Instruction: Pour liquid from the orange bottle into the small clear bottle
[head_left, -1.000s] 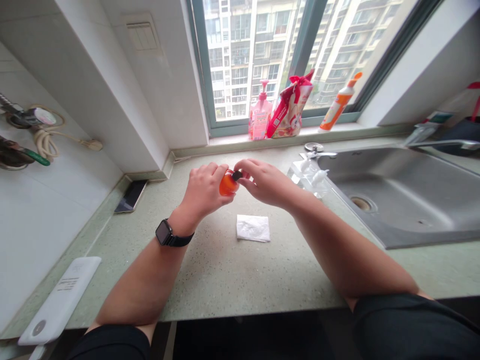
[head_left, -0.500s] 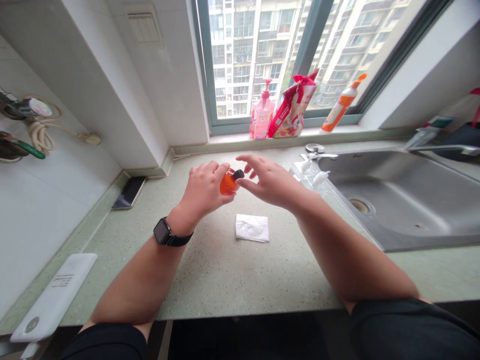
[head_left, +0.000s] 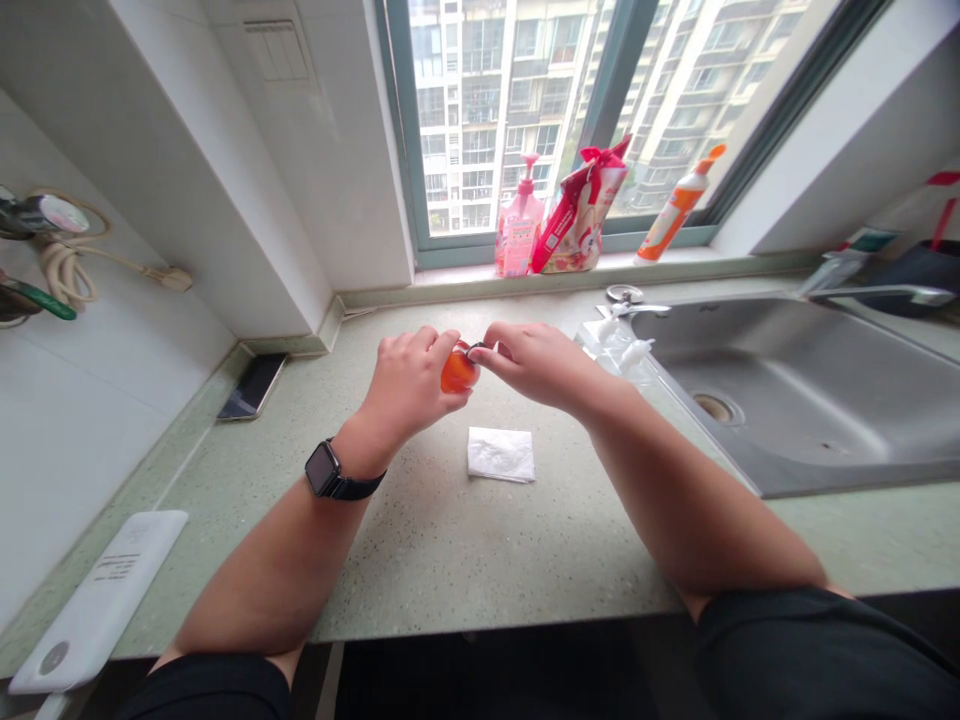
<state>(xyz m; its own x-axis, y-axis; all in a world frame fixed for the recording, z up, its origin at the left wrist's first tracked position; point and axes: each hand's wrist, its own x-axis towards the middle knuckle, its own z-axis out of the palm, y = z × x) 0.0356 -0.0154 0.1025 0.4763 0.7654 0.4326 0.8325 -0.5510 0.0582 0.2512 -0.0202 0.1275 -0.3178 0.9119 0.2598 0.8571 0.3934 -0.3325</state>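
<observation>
Wrapped in my left hand is a small orange bottle, tilted to the right above the counter. Its dark cap is pinched between the thumb and fingers of my right hand, which hide most of it. My left wrist wears a black watch. On the countertop just below the hands lies a folded white tissue. To the right of my right hand, near the sink, sit clear plastic items with white pump tops.
A steel sink fills the right side. On the windowsill stand a pink pump bottle, a red-and-white pouch and an orange-and-white bottle. At left are a phone and a white flat device.
My right hand has closed its spread fingers onto the bottle's dark cap. My left hand keeps its hold on the bottle. The view has shifted slightly.
</observation>
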